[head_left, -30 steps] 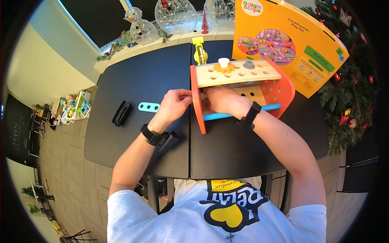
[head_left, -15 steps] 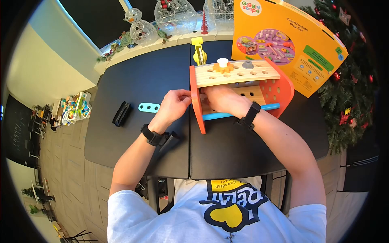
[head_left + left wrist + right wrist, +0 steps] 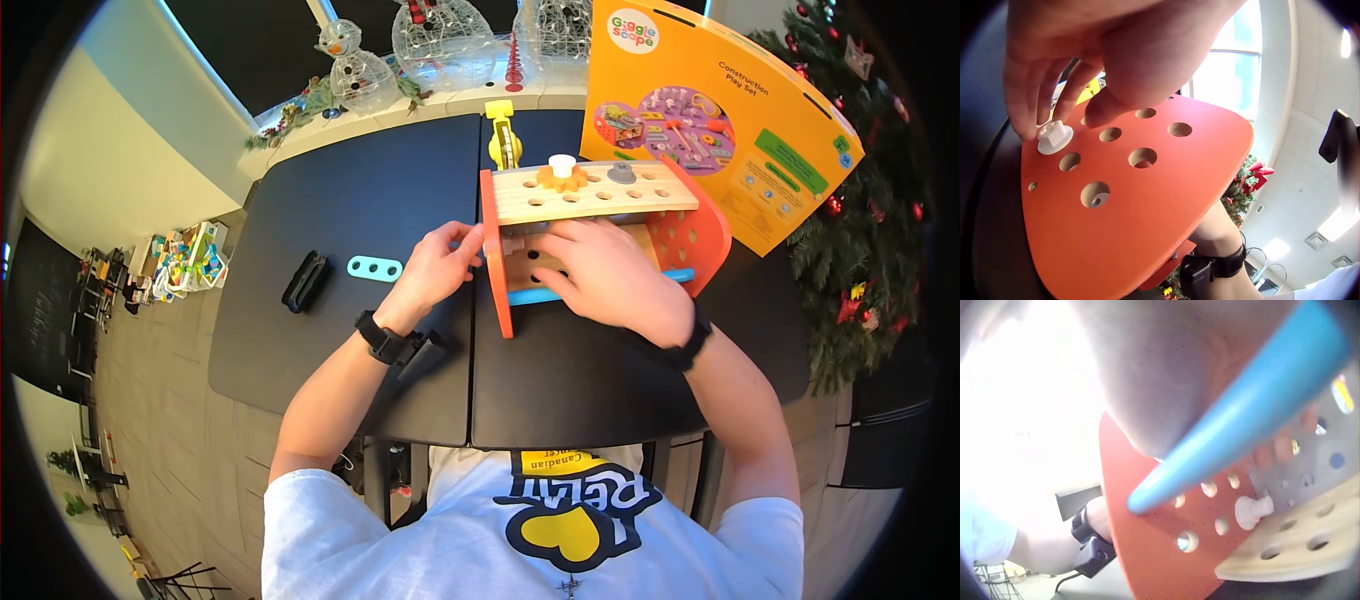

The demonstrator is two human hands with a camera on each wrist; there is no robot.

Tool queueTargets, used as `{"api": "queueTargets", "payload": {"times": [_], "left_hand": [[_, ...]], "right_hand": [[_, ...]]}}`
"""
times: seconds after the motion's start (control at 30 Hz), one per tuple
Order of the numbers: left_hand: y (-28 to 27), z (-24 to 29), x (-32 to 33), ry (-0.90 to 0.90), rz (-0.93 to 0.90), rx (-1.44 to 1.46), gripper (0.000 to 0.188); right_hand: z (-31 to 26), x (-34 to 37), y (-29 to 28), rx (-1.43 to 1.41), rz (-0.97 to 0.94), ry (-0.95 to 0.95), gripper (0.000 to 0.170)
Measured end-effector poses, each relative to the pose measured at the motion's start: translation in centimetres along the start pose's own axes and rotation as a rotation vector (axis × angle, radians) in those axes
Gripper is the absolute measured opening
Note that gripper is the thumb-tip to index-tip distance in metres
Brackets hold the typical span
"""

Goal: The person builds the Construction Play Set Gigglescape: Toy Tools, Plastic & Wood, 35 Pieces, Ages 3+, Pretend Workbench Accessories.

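Note:
A wooden toy bench has an orange side panel (image 3: 497, 270), a holed top board (image 3: 600, 196) and a blue rod (image 3: 540, 296). At the panel's outer face is my left hand (image 3: 435, 265); in the left wrist view its bent fingers hang beside a white piece (image 3: 1054, 137) seated in a hole, thumb apart from it. Whether a fingertip touches it, I cannot tell. My right hand (image 3: 625, 280) reaches over the rod into the bench, fingers spread, holding nothing visible. Inside, another white piece (image 3: 1252, 511) sticks out from the panel near the lower board (image 3: 1297, 544).
An orange gear (image 3: 553, 181) with a white peg and a grey screw (image 3: 622, 173) sit on top. A yellow toy (image 3: 503, 140) stands behind, the play-set box (image 3: 790, 120) at back right. To the left lie a turquoise strip (image 3: 375, 268) and a black case (image 3: 306, 281).
My right hand has drawn back from the inside of the panel, moving right and towards me, its fingers spreading. My left hand stays beside the panel, its fingers slightly looser. The head view has shifted slightly.

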State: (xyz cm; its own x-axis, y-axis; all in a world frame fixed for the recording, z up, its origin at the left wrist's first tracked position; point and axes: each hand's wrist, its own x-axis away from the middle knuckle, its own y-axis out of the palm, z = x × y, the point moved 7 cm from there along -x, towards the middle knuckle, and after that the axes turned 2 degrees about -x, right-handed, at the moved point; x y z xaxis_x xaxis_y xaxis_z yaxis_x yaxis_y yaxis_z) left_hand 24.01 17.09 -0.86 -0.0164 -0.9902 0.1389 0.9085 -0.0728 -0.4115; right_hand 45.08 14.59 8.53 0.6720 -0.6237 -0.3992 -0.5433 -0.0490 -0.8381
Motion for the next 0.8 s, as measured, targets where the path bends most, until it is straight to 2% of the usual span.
{"api": "queueTargets", "payload": {"times": [0.07, 0.1, 0.17, 0.2, 0.23, 0.3, 0.4, 0.5, 0.63, 0.7, 0.8], "left_hand": [[0.2, 0.2, 0.1, -0.081, 0.005, 0.067, 0.064], [0.2, 0.4, 0.1, -0.094, -0.002, 0.073, 0.071], [0.3, 0.8, -0.1, -0.118, -0.021, 0.084, 0.085], [0.5, 1.3, 0.0, -0.134, -0.043, 0.109, 0.088], [0.5, 1.9, 0.1, -0.148, -0.066, 0.134, 0.091], [0.9, 3.3, 0.3, -0.147, -0.083, 0.167, 0.095], [1.4, 4.5, -0.2, -0.100, -0.067, 0.224, 0.092], [1.9, 4.5, -1.0, -0.088, -0.175, 0.361, 0.077], [1.4, 4.1, -1.8, -0.111, -0.133, 0.451, 0.072], [0.5, 4.6, -1.7, -0.052, -0.066, 0.399, 0.075], [-0.8, 5.2, -1.5, 0.019, -0.031, 0.383, 0.072]], "right_hand": [[-1.0, 1.7, -2.9, 0.004, 0.137, -0.048, 0.011], [-1.0, 2.6, -5.1, 0.039, 0.248, -0.015, 0.008], [0.4, 3.6, -9.5, 0.190, 0.409, -0.027, 0.008], [2.0, 4.0, -11.5, 0.234, 0.487, 0.073, 0.013], [4.1, 4.4, -12.9, 0.256, 0.464, 0.192, 0.028], [9.6, 5.3, -13.5, 0.222, 0.292, 0.532, 0.049], [13.7, 6.2, -11.6, -0.191, 0.057, 0.793, 0.066], [15.3, 6.4, -8.5, -0.833, 0.072, 0.798, 0.069], [16.2, 5.9, -8.1, -0.793, -0.033, 0.663, 0.062], [15.6, 5.8, -8.3, -0.734, -0.046, 0.606, 0.057], [13.7, 5.5, -8.8, -0.686, 0.023, 0.554, 0.054]]}}
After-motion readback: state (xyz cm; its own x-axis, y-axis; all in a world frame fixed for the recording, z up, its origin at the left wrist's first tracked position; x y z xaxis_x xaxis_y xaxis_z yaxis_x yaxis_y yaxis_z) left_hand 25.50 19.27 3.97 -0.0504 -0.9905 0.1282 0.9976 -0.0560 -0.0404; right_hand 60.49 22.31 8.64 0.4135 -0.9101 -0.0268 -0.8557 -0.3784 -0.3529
